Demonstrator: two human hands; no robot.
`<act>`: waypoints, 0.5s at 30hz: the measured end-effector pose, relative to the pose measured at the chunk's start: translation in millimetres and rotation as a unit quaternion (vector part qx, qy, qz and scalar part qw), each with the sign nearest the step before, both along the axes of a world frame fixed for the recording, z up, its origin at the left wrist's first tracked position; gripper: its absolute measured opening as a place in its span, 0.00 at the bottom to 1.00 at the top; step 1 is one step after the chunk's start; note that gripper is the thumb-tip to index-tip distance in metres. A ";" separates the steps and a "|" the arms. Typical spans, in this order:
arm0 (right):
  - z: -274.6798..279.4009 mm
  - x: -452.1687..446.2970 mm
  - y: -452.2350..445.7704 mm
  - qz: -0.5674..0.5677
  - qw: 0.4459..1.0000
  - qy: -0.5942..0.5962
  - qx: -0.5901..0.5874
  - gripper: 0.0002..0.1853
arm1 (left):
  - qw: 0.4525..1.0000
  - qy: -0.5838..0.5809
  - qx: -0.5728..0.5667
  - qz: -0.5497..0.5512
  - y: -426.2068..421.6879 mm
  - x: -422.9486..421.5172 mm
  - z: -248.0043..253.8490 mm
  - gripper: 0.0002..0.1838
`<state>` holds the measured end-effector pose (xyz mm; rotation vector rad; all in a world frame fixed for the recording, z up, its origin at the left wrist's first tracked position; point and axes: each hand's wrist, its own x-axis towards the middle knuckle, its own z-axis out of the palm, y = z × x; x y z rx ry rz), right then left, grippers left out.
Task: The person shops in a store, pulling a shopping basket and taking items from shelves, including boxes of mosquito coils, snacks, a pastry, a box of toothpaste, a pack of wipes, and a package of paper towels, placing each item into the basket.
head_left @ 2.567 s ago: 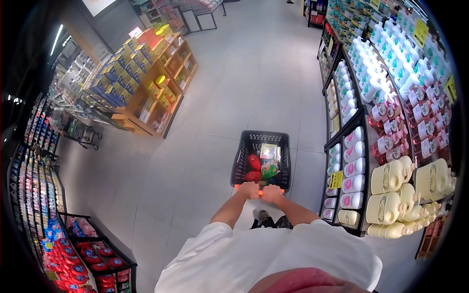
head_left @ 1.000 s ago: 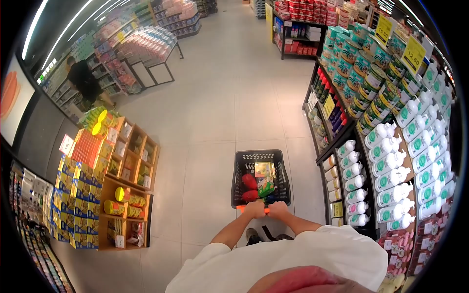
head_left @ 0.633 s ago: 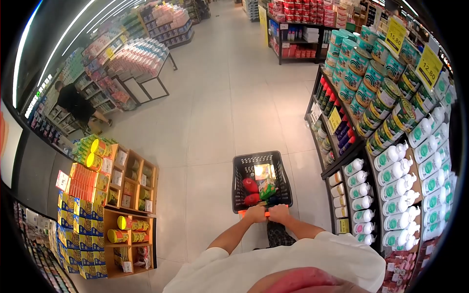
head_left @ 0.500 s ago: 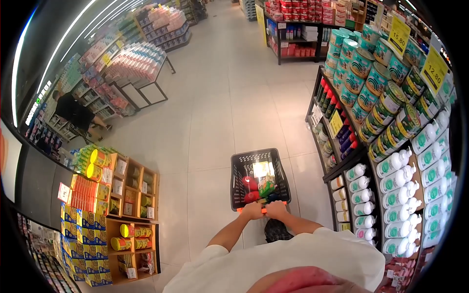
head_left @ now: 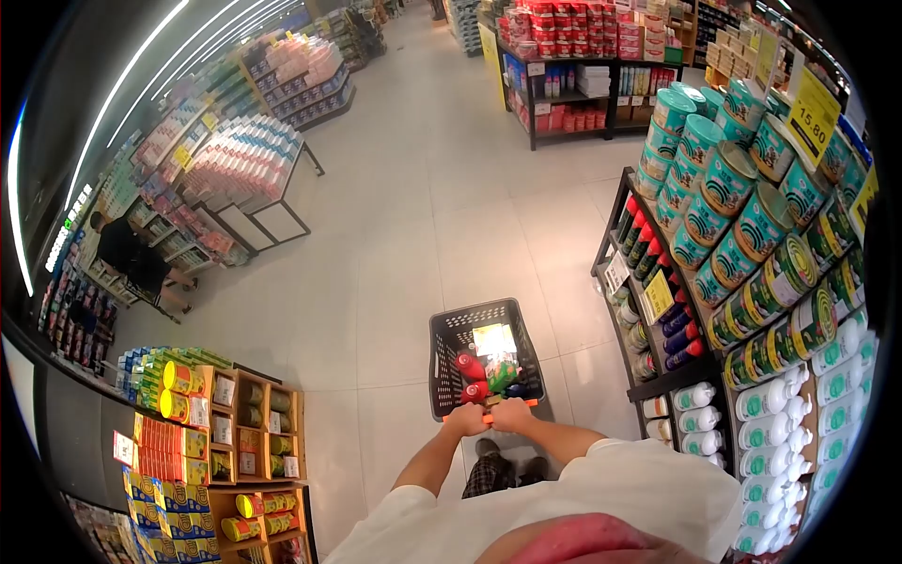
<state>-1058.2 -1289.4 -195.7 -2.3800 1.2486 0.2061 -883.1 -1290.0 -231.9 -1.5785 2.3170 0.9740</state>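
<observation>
My left hand [head_left: 466, 420] and my right hand [head_left: 511, 415] are closed side by side round the orange handle [head_left: 488, 419] of a black shopping basket [head_left: 440, 355]. Inside the basket lie two red items [head_left: 470, 367], a pale, brightly lit package [head_left: 494, 340] and a green package [head_left: 502, 372]. Some dark things beside the handle are too small to make out. Below the handle, my feet show on the tiled floor [head_left: 395, 282].
Teal tins [head_left: 733, 179] and white pump bottles [head_left: 772, 461] fill the right shelves. A wooden shelf [head_left: 249, 414] with yellow goods stands at the lower left. A person in black [head_left: 136, 256] is at the far left. Red goods [head_left: 564, 33] stand ahead.
I have moved forward along the aisle; the right-hand tins look nearer and the wooden shelf sits lower. Both hands have stayed on the handle. The person in black appears bent further over.
</observation>
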 end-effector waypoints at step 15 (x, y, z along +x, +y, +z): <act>-3.2 53.0 -235.5 -0.054 0.994 0.045 0.080 0.15 | 0.998 0.037 -0.018 -0.038 -234.8 45.2 27.2 0.21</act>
